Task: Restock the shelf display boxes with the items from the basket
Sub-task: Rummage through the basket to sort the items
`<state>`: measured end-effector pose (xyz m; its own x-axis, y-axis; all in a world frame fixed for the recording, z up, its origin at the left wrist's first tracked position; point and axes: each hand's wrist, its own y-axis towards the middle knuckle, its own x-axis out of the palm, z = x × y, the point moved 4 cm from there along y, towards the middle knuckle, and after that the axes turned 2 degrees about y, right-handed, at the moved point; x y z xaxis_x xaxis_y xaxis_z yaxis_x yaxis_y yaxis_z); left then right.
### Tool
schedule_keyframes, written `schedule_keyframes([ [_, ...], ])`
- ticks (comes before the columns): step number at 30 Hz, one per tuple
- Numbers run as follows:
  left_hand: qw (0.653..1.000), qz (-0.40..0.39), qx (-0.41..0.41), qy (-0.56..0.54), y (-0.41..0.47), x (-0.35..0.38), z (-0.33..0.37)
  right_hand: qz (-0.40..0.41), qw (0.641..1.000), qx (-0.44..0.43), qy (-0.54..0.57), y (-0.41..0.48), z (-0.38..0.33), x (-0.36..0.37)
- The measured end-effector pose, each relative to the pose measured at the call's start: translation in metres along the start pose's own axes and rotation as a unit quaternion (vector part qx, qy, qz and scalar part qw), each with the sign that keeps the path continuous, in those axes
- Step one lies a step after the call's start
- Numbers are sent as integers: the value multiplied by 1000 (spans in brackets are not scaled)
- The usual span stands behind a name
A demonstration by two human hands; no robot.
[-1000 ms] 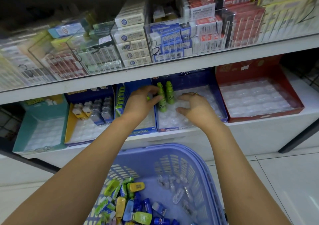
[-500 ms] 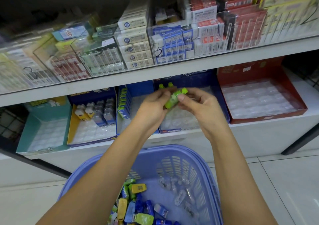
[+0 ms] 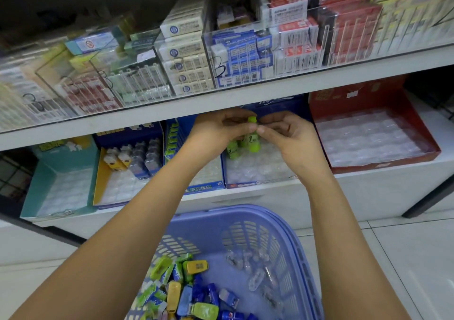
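head view: left hand [image 3: 216, 133] and right hand [image 3: 292, 135] both pinch one green bottle [image 3: 253, 140] in their fingertips, upright, above the back of the dark blue display box [image 3: 258, 184], just beside two more green bottles [image 3: 233, 151] standing in its clear tray [image 3: 258, 169]. bottle label: dark mark, unreadable. handwritten "3" [image 3: 219, 67] on a clear case [image 3: 235, 37] on the upper shelf [image 3: 319, 78]. neighbouring blue box [image 3: 201, 189] has chinese print on its front. purple basket [image 3: 245, 217] below holds mixed small items [image 3: 186, 287]

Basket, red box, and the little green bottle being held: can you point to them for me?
basket [image 3: 245, 208], head view, on its far rim.
red box [image 3: 356, 98], head view, on its back wall.
green bottle [image 3: 254, 140], head view, on its lower body.
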<state>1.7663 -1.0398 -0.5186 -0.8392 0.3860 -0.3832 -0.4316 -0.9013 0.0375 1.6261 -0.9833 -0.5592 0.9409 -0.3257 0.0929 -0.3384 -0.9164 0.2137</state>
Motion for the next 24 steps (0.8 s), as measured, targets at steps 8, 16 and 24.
schedule_keyframes([
  [8, 968, -4, -12, 250, 28, -3, -10, -67, 871, 20, -485, 1, 48, -3],
  [16, 949, -54, 11, 311, 36, -2, -21, -84, 871, 27, -483, 2, 47, -3],
  [24, 943, -69, 15, 326, 41, -1, -29, -82, 872, 25, -482, 1, 46, -2],
])
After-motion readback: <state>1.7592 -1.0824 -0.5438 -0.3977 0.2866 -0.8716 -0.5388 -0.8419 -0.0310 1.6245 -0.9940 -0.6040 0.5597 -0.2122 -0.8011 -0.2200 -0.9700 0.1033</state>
